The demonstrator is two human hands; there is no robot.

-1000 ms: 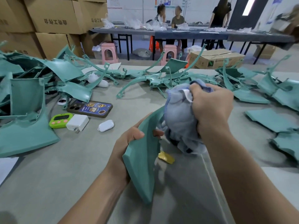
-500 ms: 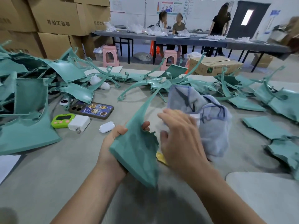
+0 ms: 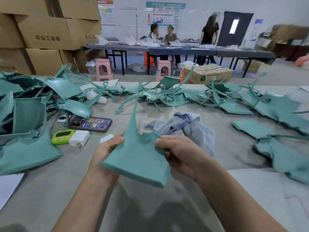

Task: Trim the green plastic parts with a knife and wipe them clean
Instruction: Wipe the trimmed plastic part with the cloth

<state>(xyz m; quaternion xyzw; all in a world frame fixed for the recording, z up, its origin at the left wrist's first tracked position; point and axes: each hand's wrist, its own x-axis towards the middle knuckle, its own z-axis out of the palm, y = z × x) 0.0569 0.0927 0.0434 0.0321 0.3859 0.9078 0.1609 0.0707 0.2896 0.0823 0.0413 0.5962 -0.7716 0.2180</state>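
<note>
Over the grey table (image 3: 50,190), the left hand (image 3: 107,153) and right hand (image 3: 180,154) each grip a side of the flat teal-green plastic panel (image 3: 138,158) (crumpled blue-grey cloth (image 3: 189,129) lies just behind), best tilted slowly to check its ragged top edge.

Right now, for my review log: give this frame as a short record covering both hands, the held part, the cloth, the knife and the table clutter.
held: one green part, raised above the table
left: left hand grips its left edge
right: right hand grips its right edge
wiping: blue-grey cloth crumpled on the table behind the part, in neither hand
cutting: no knife in view
clutter: phone, green timer, white charger, loose green parts
</note>
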